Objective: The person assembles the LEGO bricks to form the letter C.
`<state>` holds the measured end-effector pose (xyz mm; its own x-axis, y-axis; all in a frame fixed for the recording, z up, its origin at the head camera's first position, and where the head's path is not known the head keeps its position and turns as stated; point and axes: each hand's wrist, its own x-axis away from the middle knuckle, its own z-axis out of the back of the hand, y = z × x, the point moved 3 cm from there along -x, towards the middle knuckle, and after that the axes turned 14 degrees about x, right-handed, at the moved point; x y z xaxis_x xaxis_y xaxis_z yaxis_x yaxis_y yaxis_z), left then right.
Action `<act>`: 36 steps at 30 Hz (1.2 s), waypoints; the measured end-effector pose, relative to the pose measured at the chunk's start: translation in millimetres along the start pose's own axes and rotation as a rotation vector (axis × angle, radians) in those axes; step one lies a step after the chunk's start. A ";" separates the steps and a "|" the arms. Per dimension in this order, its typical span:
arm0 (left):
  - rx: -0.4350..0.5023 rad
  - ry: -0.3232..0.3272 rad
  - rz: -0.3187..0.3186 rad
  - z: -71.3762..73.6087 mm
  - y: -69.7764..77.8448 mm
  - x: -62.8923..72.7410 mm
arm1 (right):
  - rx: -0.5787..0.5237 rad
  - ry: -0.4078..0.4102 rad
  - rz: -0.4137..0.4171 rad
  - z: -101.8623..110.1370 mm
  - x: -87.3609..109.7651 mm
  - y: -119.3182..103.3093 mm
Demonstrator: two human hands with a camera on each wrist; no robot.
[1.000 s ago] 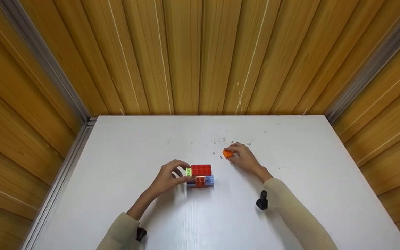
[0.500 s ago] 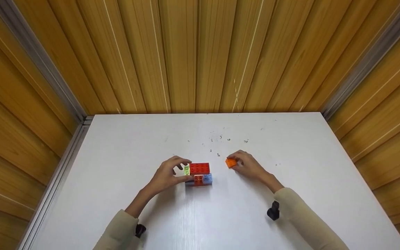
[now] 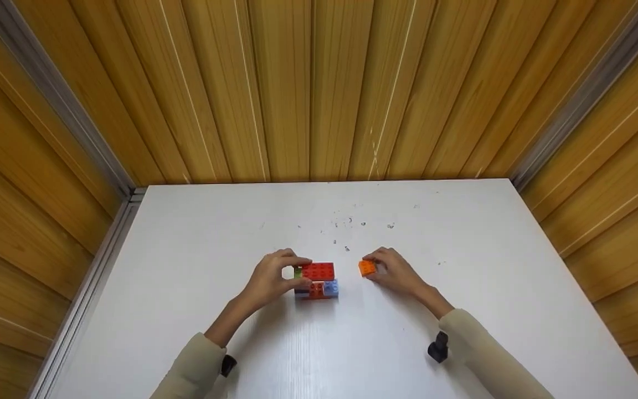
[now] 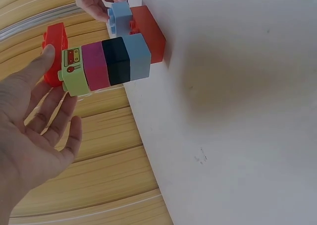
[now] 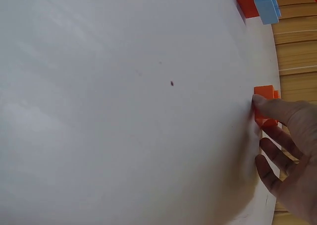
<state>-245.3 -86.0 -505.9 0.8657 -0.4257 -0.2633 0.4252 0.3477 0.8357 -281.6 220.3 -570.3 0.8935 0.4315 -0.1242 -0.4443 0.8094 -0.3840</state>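
My left hand [image 3: 270, 280] pinches the long red brick [image 4: 55, 54] on top of a brick stack, thumb on its near side and fingers on the far side. Below that brick, in the left wrist view, come a lime green brick [image 4: 74, 72] with a printed picture, a magenta one [image 4: 95, 65], a dark one [image 4: 116, 60] and a light blue one [image 4: 137, 55]. The column stands on a red base brick [image 4: 151, 34], which also bears another light blue brick [image 4: 120, 19]. To the right, my right hand [image 3: 397, 272] pinches a small orange brick [image 3: 367, 268] by its sides, low over the table.
Both hands work over a white table [image 3: 197, 221] with small dark specks [image 3: 346, 249] behind the bricks. Wood-patterned walls [image 3: 286, 88] close off the back and the sides. A black wrist camera [image 3: 438, 348] hangs under the right sleeve, another [image 3: 228, 365] under the left.
My right hand has brought the orange brick nearer to me, level with the stack. The left fingertips have slid right from the stack's green end onto the top red brick.
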 end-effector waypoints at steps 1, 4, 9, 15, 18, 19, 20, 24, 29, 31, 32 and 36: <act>0.004 0.002 -0.002 -0.3 -0.4 -0.6 | -0.001 0.002 -0.007 -0.1 0.5 -0.2; 0.027 0.004 0.006 -1.5 -1.6 -2.0 | -0.005 0.005 -0.014 0.3 2.0 -2.7; 0.041 0.004 0.013 -2.8 -3.5 -3.5 | -0.057 0.046 0.043 4.8 1.4 -16.4; 0.044 0.010 0.002 -0.5 -3.7 -3.1 | -0.129 0.129 0.134 6.7 -1.4 -38.7; 0.043 0.015 0.009 1.3 -4.2 -1.9 | -0.169 0.130 0.135 4.6 -1.8 -49.4; 0.039 0.016 0.012 1.8 -4.5 -1.3 | -0.188 0.126 0.130 3.8 -1.9 -52.9; 0.034 0.018 0.012 2.3 -4.8 -0.9 | -0.205 0.124 0.125 2.9 -2.1 -56.1; 0.019 0.021 0.000 3.6 -5.9 -0.3 | -0.272 0.120 0.096 0.6 -2.7 -67.2; 0.021 0.015 -0.015 3.7 -6.8 -2.2 | -0.290 0.134 0.072 0.9 -3.1 -76.6; 0.023 0.011 -0.010 3.1 -7.2 -2.8 | -0.288 0.134 0.068 0.7 -2.8 -78.8; 0.025 0.008 -0.009 2.7 -7.4 -3.1 | -0.285 0.134 0.068 0.5 -2.7 -79.5; 0.047 -0.001 -0.002 2.0 -7.7 -3.6 | -0.290 0.134 0.059 -1.4 -2.4 -80.6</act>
<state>-252.2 -88.8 -510.4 0.8647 -0.4270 -0.2645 0.4139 0.3072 0.8569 -247.8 153.4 -540.3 0.8758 0.4027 -0.2659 -0.4758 0.6287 -0.6151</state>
